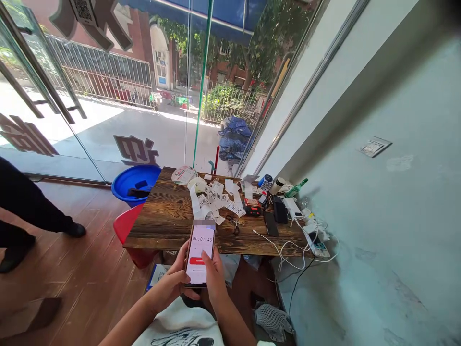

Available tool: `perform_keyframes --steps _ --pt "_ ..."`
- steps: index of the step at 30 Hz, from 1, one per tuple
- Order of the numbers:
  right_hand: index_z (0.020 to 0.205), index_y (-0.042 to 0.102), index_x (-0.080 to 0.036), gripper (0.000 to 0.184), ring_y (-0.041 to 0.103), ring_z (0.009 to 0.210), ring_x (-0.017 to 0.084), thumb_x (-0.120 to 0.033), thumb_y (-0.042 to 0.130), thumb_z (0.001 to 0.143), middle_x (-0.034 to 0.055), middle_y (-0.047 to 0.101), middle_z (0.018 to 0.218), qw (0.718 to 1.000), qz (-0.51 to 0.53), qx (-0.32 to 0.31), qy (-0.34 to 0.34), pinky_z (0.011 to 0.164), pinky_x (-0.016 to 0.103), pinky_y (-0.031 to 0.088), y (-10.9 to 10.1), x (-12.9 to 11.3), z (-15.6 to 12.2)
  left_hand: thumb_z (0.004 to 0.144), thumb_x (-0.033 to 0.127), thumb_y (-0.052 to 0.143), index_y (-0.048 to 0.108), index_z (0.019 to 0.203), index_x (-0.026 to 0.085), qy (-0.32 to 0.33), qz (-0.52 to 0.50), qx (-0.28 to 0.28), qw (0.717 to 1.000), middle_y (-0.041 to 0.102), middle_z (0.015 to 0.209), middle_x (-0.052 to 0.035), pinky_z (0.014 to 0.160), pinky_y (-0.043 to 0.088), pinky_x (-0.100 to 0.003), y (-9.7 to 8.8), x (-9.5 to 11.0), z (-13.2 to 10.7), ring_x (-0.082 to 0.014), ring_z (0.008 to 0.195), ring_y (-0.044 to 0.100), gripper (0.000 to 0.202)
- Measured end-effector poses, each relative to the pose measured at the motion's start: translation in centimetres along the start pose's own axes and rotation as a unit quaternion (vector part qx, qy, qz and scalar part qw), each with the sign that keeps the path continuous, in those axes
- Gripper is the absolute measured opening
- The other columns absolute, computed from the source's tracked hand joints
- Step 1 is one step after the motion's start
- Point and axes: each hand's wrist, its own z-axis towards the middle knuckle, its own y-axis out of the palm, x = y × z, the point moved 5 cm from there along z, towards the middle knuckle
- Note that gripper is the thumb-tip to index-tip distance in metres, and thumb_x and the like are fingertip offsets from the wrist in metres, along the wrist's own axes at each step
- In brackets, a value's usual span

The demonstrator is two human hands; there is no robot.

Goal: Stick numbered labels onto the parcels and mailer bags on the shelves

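Note:
A smartphone (199, 245) is held upright at the near edge of the wooden table, its screen showing a timer at 00:01:46 above a red button. My left hand (180, 269) wraps round its left side, thumb at the lower edge. My right hand (215, 269) grips the right side, with the thumb over the screen near the red button. Just beyond the phone, crumpled printed paper slips (215, 198) lie in a pile. A pair of scissors (236, 227) rests to the right of them.
The wooden table (158, 216) also bears a red and black battery pack (252, 207), a dark phone (271, 224), a green bottle (297, 188) and white cables (283, 250). Left stand a blue basin (124, 185) and red stool (124, 223). A person's legs (32, 206) show at far left.

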Motion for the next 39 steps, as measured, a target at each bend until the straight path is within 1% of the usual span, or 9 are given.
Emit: perform_keyframes --steps 3,6,9,13,20,23,29,35,39 --pt "0.105 0.063 -0.019 0.055 0.068 0.081 0.021 -0.054 0.077 0.065 0.0049 0.075 0.094 0.999 -0.041 -0.008 -0.02 0.075 0.033 0.056 1.3 -0.5 -0.1 0.065 0.009 0.056 -0.01 0.152 0.043 -0.002 0.006 0.014 1.0 0.035 0.152 -0.0072 0.057 0.061 -0.032 -0.3 -0.1 -0.8 -0.0203 0.084 0.064 0.115" --pt "0.103 0.064 -0.018 0.05 0.067 0.078 0.02 -0.049 0.077 0.066 0.0041 0.074 0.089 0.996 -0.081 -0.025 -0.033 0.074 0.032 0.055 2.3 -0.9 -0.2 0.064 0.009 0.056 -0.013 0.151 0.041 0.004 -0.004 0.03 1.0 0.038 0.15 -0.008 0.055 0.06 -0.029 -0.7 -0.2 -1.3 -0.0186 0.083 0.064 0.116" --pt "0.101 0.063 -0.017 0.049 0.067 0.079 0.021 -0.048 0.076 0.065 0.0051 0.074 0.091 0.994 -0.102 -0.023 -0.041 0.073 0.032 0.055 2.5 -0.9 -0.2 0.065 0.009 0.054 -0.009 0.153 0.039 0.021 -0.016 0.031 0.999 0.042 0.147 -0.0078 0.052 0.058 -0.026 -1.0 -0.4 -1.5 -0.0179 0.082 0.063 0.113" --pt "0.101 0.062 -0.017 0.047 0.068 0.084 0.023 -0.046 0.073 0.065 0.0066 0.075 0.094 0.992 -0.116 -0.022 -0.032 0.077 0.034 0.055 2.5 -0.6 0.1 0.067 0.008 0.054 -0.006 0.152 0.044 0.038 -0.029 0.012 0.999 0.043 0.146 -0.0052 0.055 0.059 -0.027 -1.3 -0.6 -1.5 -0.0178 0.084 0.064 0.11" --pt "0.098 0.061 -0.019 0.037 0.069 0.088 0.024 -0.039 0.065 0.068 0.0047 0.075 0.096 0.998 -0.053 -0.019 -0.012 0.085 0.037 0.054 2.2 -0.7 0.4 0.068 0.008 0.053 -0.006 0.152 0.044 0.044 -0.032 -0.001 0.999 0.041 0.147 -0.0064 0.053 0.058 -0.023 -1.0 -0.7 -1.0 -0.0148 0.081 0.062 0.108" --pt "0.099 0.062 -0.019 0.039 0.069 0.084 0.023 -0.04 0.068 0.066 0.0044 0.075 0.092 0.998 -0.066 -0.009 -0.023 0.08 0.036 0.055 1.8 -0.8 0.4 0.067 0.008 0.053 -0.006 0.152 0.042 0.038 -0.02 0.005 0.999 0.037 0.15 -0.0069 0.052 0.058 -0.024 -0.7 -0.7 -0.7 -0.0134 0.077 0.061 0.109" --pt "0.1 0.062 -0.018 0.044 0.069 0.078 0.022 -0.04 0.073 0.063 0.0041 0.075 0.089 0.995 -0.094 0.009 -0.025 0.073 0.034 0.056 0.6 -1.1 0.4 0.066 0.009 0.054 -0.016 0.151 0.039 0.015 -0.003 0.008 1.0 0.038 0.151 -0.0081 0.054 0.059 -0.026 -0.2 -0.9 0.1 -0.0177 0.085 0.062 0.115" --pt "0.097 0.063 -0.017 0.044 0.07 0.08 0.023 -0.043 0.076 0.062 0.006 0.076 0.089 0.991 -0.135 -0.011 -0.014 0.074 0.034 0.055 -0.7 -1.5 2.2 0.062 0.01 0.058 -0.011 0.152 0.039 0.002 0.032 0.035 0.999 0.037 0.153 -0.0058 0.063 0.061 -0.032 0.0 -1.1 1.5 -0.0257 0.098 0.063 0.118" --pt "0.093 0.062 -0.018 0.046 0.07 0.081 0.026 -0.044 0.079 0.059 0.0082 0.076 0.091 0.988 -0.152 -0.003 -0.017 0.076 0.037 0.055 -1.4 -2.3 3.9 0.06 0.012 0.059 -0.012 0.153 0.039 -0.004 0.046 0.063 0.997 0.03 0.156 -0.006 0.062 0.061 -0.035 0.2 -1.4 3.5 -0.0253 0.092 0.065 0.119"
